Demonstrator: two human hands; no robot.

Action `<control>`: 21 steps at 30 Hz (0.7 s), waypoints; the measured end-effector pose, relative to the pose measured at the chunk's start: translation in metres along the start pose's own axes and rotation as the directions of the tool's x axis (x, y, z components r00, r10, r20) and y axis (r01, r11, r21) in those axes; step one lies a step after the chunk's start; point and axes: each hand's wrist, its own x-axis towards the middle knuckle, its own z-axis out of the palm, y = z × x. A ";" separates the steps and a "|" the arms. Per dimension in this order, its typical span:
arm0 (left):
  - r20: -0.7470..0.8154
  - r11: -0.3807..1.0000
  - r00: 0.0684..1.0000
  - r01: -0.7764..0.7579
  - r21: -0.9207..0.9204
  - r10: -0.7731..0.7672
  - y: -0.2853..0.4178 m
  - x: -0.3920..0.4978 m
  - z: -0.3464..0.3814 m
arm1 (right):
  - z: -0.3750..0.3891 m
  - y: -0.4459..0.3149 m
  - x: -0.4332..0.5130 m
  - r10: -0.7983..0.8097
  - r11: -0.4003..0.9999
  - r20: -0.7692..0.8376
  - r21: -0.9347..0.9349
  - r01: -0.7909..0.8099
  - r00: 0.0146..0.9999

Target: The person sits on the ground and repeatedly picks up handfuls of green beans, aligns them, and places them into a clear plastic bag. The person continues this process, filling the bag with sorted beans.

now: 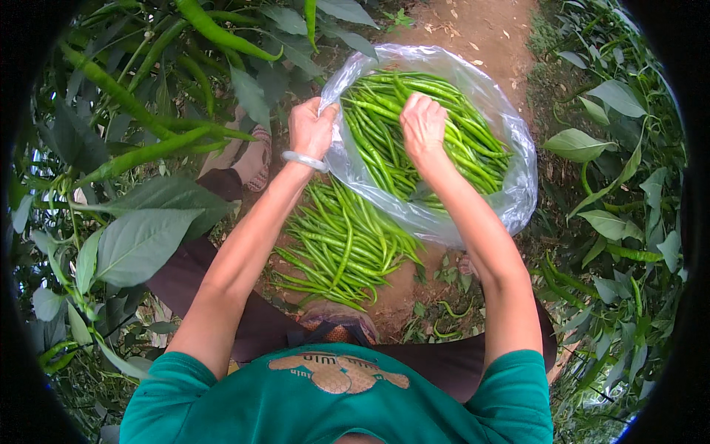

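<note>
A clear plastic bag (521, 161), its mouth spread wide, stands before me filled with long green chili peppers (377, 139). My left hand (312, 127) pinches the bag's left rim between thumb and fingers; a pale bangle circles that wrist. Inside the bag's mouth, my right hand (424, 125) is curled on top of the peppers. A pepper end shows just beyond its fingers, though the palm side is hidden. Below the bag, a loose pile of green chili peppers (344, 244) lies on the ground between my legs, partly against the bag's lower edge.
Pepper plants (150, 244) with broad leaves and hanging fruit crowd in on the left, reaching near my left forearm. More plants (615, 222) line the right side. A bare dirt path (482, 33) runs ahead beyond the bag. A few stray peppers (455, 311) lie near my right leg.
</note>
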 end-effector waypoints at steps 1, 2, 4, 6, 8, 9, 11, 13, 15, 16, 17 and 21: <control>0.006 1.000 1.000 -0.003 0.003 0.003 0.001 0.000 -0.001 | 0.005 -0.002 0.005 -0.027 1.000 -0.051 -0.010 0.027 0.998; 0.025 0.999 1.000 0.015 -0.032 -0.015 0.001 0.000 -0.002 | 0.009 -0.003 0.006 -0.170 0.974 0.075 0.167 0.156 0.983; 0.047 0.996 0.998 0.039 -0.082 -0.036 0.000 0.001 -0.004 | 0.016 0.008 0.010 -0.251 0.912 0.212 0.378 0.158 0.944; 0.040 0.988 0.999 0.039 -0.150 -0.033 -0.002 0.001 -0.004 | 0.020 0.023 0.012 -0.372 0.842 0.276 0.501 0.198 0.886; 0.040 0.979 0.998 0.049 -0.198 -0.042 -0.004 0.001 -0.002 | 0.022 0.032 0.019 -0.446 0.767 0.175 0.580 0.274 0.878; 0.039 0.976 0.998 0.063 -0.210 -0.056 -0.004 -0.001 -0.001 | 0.023 0.034 0.022 -0.477 0.749 0.169 0.591 0.299 0.862; 0.051 0.967 0.995 0.093 -0.239 -0.083 -0.004 -0.002 0.000 | 0.025 0.033 0.031 -0.502 0.749 0.245 0.603 0.275 0.829; 0.071 0.957 0.990 0.140 -0.253 -0.126 -0.002 -0.002 0.001 | 0.027 0.029 0.039 -0.488 0.749 0.317 0.630 0.205 0.813; 0.076 0.950 0.990 0.137 -0.281 -0.120 0.000 -0.003 0.002 | 0.029 0.022 0.042 -0.448 0.782 0.410 0.610 0.126 0.794; 0.070 0.947 0.990 0.140 -0.289 -0.125 0.001 -0.004 0.001 | 0.030 0.019 0.042 -0.436 0.790 0.436 0.605 0.102 0.787; 0.065 0.950 0.991 0.127 -0.287 -0.113 0.002 -0.004 0.001 | 0.031 0.016 0.042 -0.430 0.790 0.448 0.607 0.087 0.784; 0.095 0.942 0.987 0.150 -0.302 -0.127 0.002 -0.005 -0.002 | 0.030 0.012 0.038 -0.406 0.768 0.434 0.638 0.043 0.805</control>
